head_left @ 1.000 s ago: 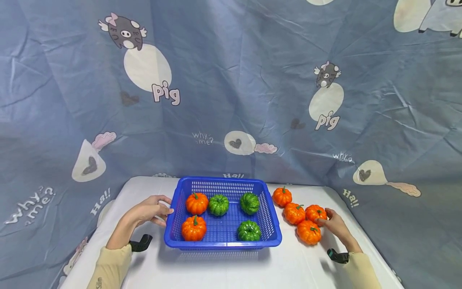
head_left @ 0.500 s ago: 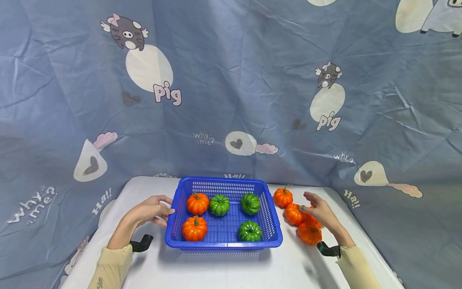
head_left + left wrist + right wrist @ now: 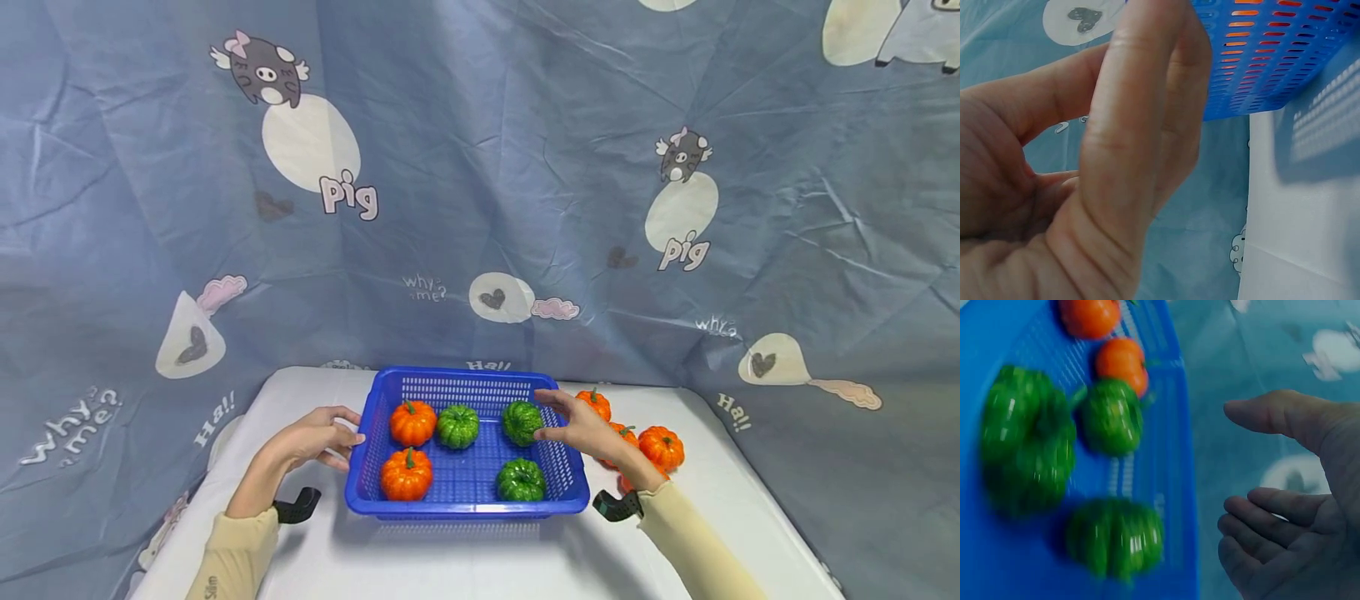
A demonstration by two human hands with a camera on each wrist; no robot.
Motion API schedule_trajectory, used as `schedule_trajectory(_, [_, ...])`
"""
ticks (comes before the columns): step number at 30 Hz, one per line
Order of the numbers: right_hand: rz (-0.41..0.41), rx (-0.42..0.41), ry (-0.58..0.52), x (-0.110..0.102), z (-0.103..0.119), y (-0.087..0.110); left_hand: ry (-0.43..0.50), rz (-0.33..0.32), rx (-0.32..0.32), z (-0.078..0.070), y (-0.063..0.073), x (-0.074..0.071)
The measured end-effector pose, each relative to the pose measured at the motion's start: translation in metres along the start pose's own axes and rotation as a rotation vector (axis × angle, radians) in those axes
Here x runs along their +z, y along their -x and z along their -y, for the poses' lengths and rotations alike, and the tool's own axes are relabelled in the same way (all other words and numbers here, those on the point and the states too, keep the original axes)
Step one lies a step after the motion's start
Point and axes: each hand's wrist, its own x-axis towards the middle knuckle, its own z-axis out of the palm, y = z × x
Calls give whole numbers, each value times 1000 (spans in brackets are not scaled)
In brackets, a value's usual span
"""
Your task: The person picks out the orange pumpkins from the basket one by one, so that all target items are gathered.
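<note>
A blue slotted basket (image 3: 465,507) holds two orange pumpkins (image 3: 412,422) on its left side and three green pumpkins (image 3: 457,427). My left hand (image 3: 315,437) is at the basket's left rim, fingertips right against it, with nothing in its palm. In the left wrist view its fingers (image 3: 1122,112) lie beside the slotted wall. Over the basket's right rim is my right hand (image 3: 581,427), thumb and fingers spread and holding nothing. Its fingertips overlap the edge of the far-right green pumpkin (image 3: 521,425) in the head view.
Several more orange pumpkins (image 3: 662,448) lie on the white table (image 3: 465,562) to the right of the basket, partly hidden by my right forearm. A blue printed cloth (image 3: 450,192) hangs behind the table and down its sides.
My right hand has moved left from the orange pumpkins on the table, past them, to over the basket's right rim. The left hand and the basket stay put.
</note>
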Motion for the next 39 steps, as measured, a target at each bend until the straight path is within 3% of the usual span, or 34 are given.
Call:
schedule_trajectory(5, [139, -110, 58, 35, 21, -26, 6, -2, -1, 2, -1, 0])
schedule_trajectory(8, [235, -136, 83, 57, 27, -39, 9, 3, 7, 2, -1, -1])
schedule_trajectory(13, [393, -125, 106, 87, 35, -59, 9, -5, 0, 2, -1, -1])
schedule_trajectory(22, [572, -128, 73, 118, 45, -83, 9, 0, 13, 2, -1, -1])
schedule_trajectory(26, [634, -107, 92, 128, 46, -88, 15, 0, 6, 3, 0, 0])
schedule_trajectory(30, [673, -102, 197, 137, 45, -92, 23, -6, -5, 3, 0, 1])
schedule_trajectory(34, [669, -112, 270, 146, 45, -95, 24, -11, -13, 1, -1, 0])
schedule_trajectory(39, [650, -89, 256, 152, 44, -97, 29, -2, -23, 1, 0, -1])
